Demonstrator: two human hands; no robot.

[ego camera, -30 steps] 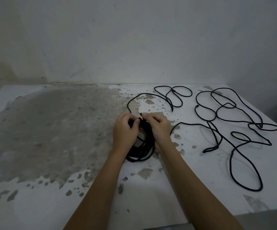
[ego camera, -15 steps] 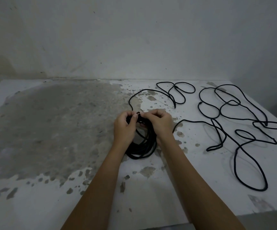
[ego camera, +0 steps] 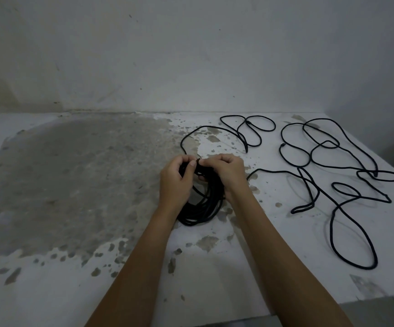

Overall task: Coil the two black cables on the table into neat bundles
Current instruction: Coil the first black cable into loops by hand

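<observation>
Looking from left to right across the white table [ego camera: 49,293], found first one large grey worn patch [ego camera: 73,175], covering most of the left half. Counted two hands and two black cables. Saw the left hand [ego camera: 173,182] near the middle of the table, fingers curled, thumb pressed on the top of the coiled cable [ego camera: 198,218]. Saw this coiled cable as one bundle of several turns between the two wrists, lower part resting on the table, upper part hidden inside the hands. Could not count the turns exactly. Found the right hand [ego camera: 225,172] just beside the left one, also curled, pinching the same top part of the bundle. Hands together, fingertips nearly touching. Noticed one free tail [ego camera: 182,143] of this cable, rising from behind the left hand in an arc toward the back edge and ending in flat loops to the right of the hands. Further right, found the second cable [ego camera: 331,226], loose, gripped by no hand, spread in many crossing loops over the right part of the table. Noticed one strand [ego camera: 276,171] passing just beside the right wrist; could not assign it to either cable with certainty. Behind all, saw one plain pale wall [ego camera: 191,55].
</observation>
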